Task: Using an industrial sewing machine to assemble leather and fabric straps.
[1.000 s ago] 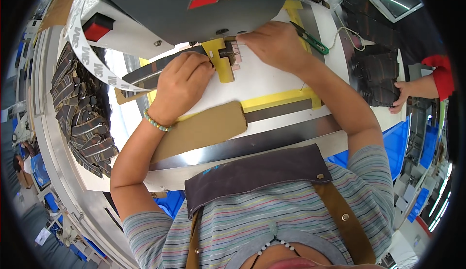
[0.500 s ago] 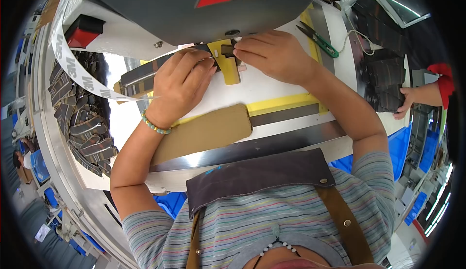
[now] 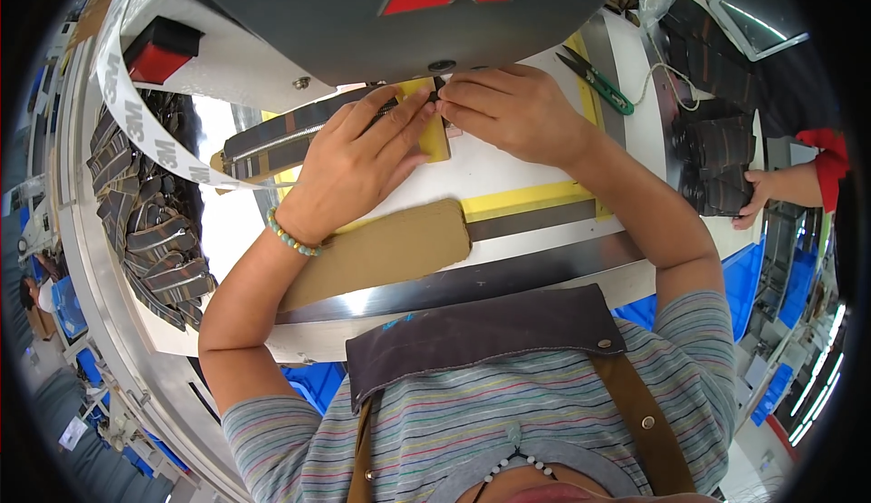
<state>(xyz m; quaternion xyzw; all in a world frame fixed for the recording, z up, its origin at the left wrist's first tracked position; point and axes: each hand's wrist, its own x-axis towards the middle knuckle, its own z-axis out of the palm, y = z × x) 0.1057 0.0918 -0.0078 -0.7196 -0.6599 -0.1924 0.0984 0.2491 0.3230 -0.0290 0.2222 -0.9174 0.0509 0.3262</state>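
A dark striped fabric strip with a metal zipper [image 3: 295, 129] lies at an angle on the work table under the machine head. Its right end runs under my left hand [image 3: 361, 154], whose fingers stretch flat over it and over a yellow plate [image 3: 437, 140]. The left fingertips reach a small dark tab [image 3: 437, 93] at the plate's upper right. From the other side my right hand [image 3: 517, 108] pinches that tab between thumb and fingers, partly hiding it. The two hands' fingertips nearly meet there.
The dark machine head [image 3: 408, 40] overhangs my hands. Green-handled snips [image 3: 603, 86] lie at the right. A brown board [image 3: 390, 244] rests near the front edge. Zippered pieces [image 3: 163, 240] pile at the left; another person's hand [image 3: 758, 196] touches a dark stack [image 3: 721, 158].
My left hand has moved right and its fingers have stretched over the yellow plate toward the tab. The zipper now shows more along the strip. My right hand stays almost in place.
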